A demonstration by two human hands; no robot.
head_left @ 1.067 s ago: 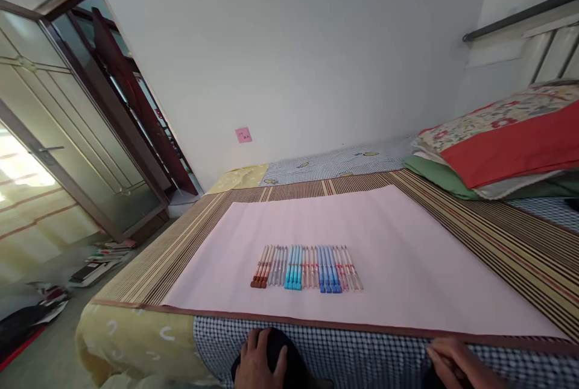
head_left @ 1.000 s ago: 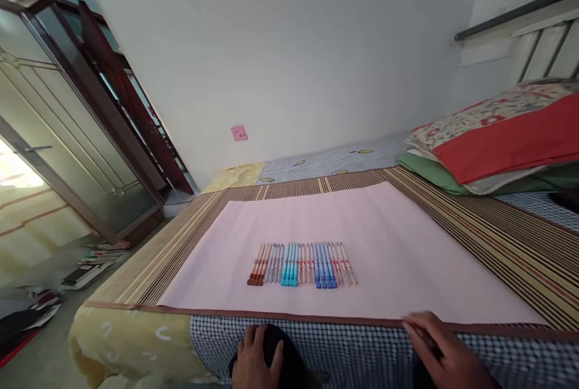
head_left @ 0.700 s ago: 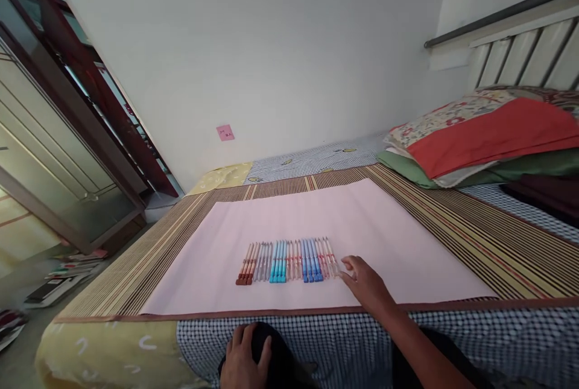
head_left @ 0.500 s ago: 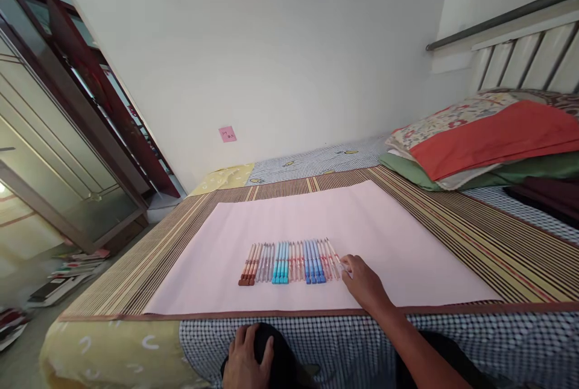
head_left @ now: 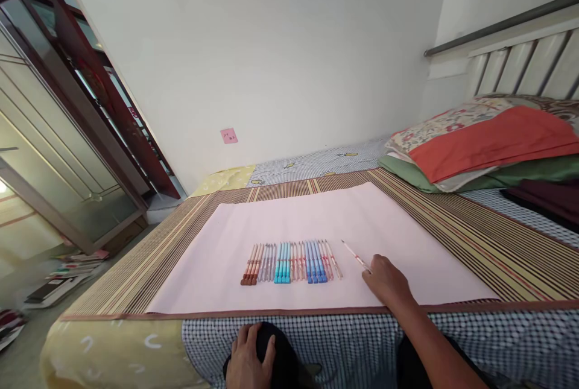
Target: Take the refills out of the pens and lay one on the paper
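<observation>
My right hand (head_left: 384, 277) pinches the lower end of a slim pale pencil (head_left: 355, 254) with reddish markings. Its dark tip points up and to the left, away from me, over the pink sheet (head_left: 289, 220). To its left lies a row of similar pencils, side by side with tips away from me: brown-ended pencils (head_left: 251, 265), greyish clear ones (head_left: 267, 262), turquoise pencils (head_left: 282, 263), pale pink ones (head_left: 297, 259), blue pencils (head_left: 315, 263), and pale reddish-marked pencils (head_left: 332, 259) at the right end. My left hand (head_left: 249, 357) lies with fingers apart on my dark-clothed knee (head_left: 283, 356).
Under the sheet is a striped mat (head_left: 117, 280) on a bed with a checked cover (head_left: 353, 341). Pillows (head_left: 497, 135) lie at the right, near a white headboard (head_left: 520, 66). A wall (head_left: 294, 63) stands behind. Books (head_left: 67, 277) sit on the floor at left.
My right hand has moved right, taking a pale pencil out of the row's right end, and the pencil now slants apart from the others. My left hand stays on the knee.
</observation>
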